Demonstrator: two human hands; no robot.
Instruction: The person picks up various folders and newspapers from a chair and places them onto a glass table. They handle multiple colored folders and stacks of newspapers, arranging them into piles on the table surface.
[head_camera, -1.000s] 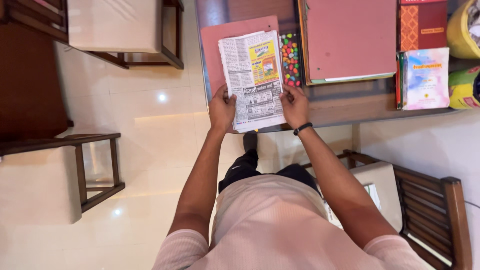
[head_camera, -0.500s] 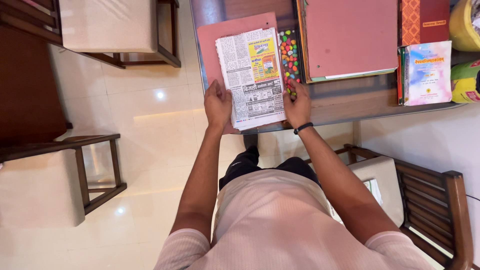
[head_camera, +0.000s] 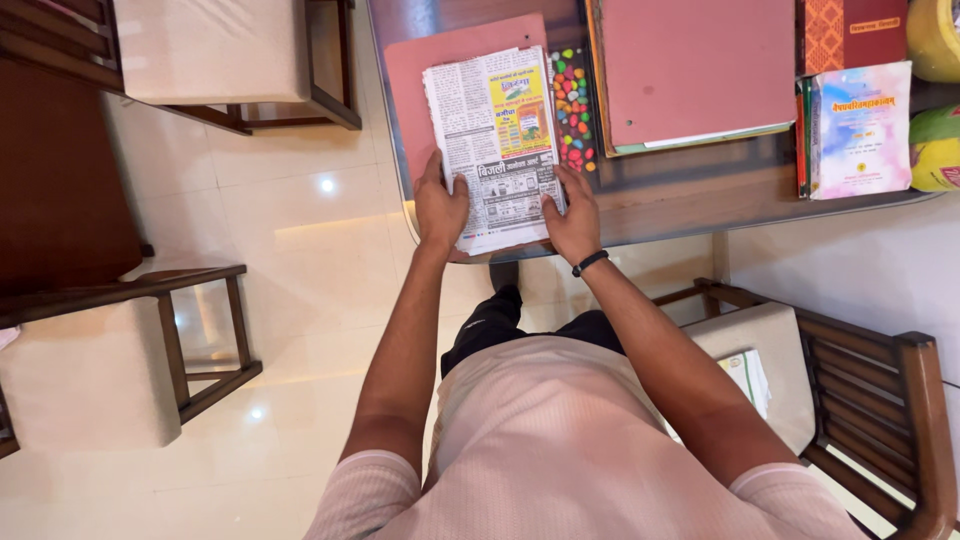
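Glass table (head_camera: 690, 200), near edge: folded newspaper (head_camera: 495, 140), long axis near-to-far, near corners pinned flat under open left hand (head_camera: 440, 208) and open right hand (head_camera: 573, 218), equally close.

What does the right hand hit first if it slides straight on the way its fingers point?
The right hand points up along the folded newspaper. Likely first: the strip of coloured sweets beside the paper's right edge, though depth is unclear.

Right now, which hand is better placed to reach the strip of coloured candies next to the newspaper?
The right hand. It rests on the newspaper's right edge, just below the candies. The left hand sits on the opposite edge and would probably have to cross the paper.
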